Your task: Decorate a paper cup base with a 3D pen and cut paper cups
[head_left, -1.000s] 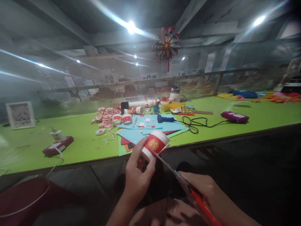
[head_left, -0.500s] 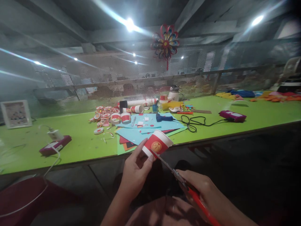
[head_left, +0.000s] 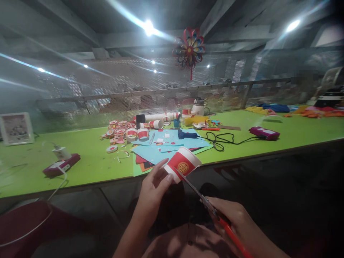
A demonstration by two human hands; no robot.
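A red and white paper cup (head_left: 174, 163) with a round gold emblem lies tilted in my left hand (head_left: 156, 184), whose fingers and thumb grip its narrow end. My right hand (head_left: 231, 215) is wrapped round the red handles of a pair of scissors (head_left: 205, 201). The scissors' blades point up and left, with their tips at the cup's red side beside the emblem. Both hands are just in front of the table edge, below several light blue paper sheets (head_left: 150, 154).
On the green table (head_left: 91, 154) stand more cups (head_left: 143, 134), a pile of cut cup discs (head_left: 118, 129), a blue glue gun (head_left: 188, 134) with a black cord, a bottle (head_left: 198, 106) and two purple power strips (head_left: 264, 133). A picture frame (head_left: 16, 129) is at left.
The cup has turned slightly in my left hand, its emblem shifting to the right. The scissors' tips now lie against the cup nearer the emblem's left side.
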